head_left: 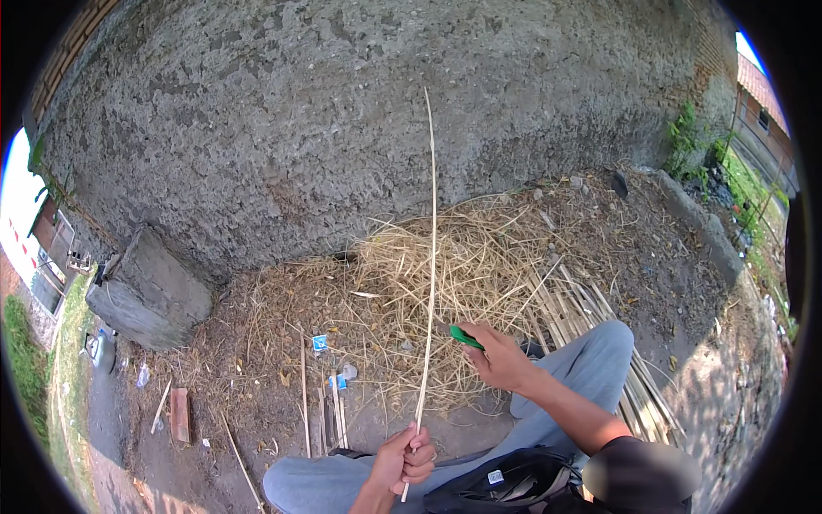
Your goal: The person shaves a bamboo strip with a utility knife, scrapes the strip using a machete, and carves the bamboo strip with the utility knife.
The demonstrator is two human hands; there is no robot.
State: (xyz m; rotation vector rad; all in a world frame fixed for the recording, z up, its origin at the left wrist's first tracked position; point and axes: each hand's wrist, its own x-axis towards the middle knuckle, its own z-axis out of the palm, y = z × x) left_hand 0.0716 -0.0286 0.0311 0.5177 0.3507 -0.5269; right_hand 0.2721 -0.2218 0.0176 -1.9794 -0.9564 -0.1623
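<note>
A long, thin pale bamboo strip (pixel 432 231) rises upright from my lap toward the wall, bowed slightly along its length. Near its lower end my left hand (pixel 402 458) is closed around it, and a short end sticks out below the fist. My right hand (pixel 499 355) grips a knife with a green handle (pixel 467 335). The knife's short dark blade points left and lies close beside the strip's middle; whether it touches cannot be made out. Behind the strip lies a heap of curly bamboo shavings (pixel 462 265).
A rough grey wall (pixel 342 111) stands ahead. Split bamboo slats (pixel 569 313) lie on the ground to the right, partly behind my bent leg (pixel 582 368). At left are a concrete block (pixel 154 291), a brick (pixel 180 415), a blue packet (pixel 319 343) and a clear plastic cup (pixel 349 372).
</note>
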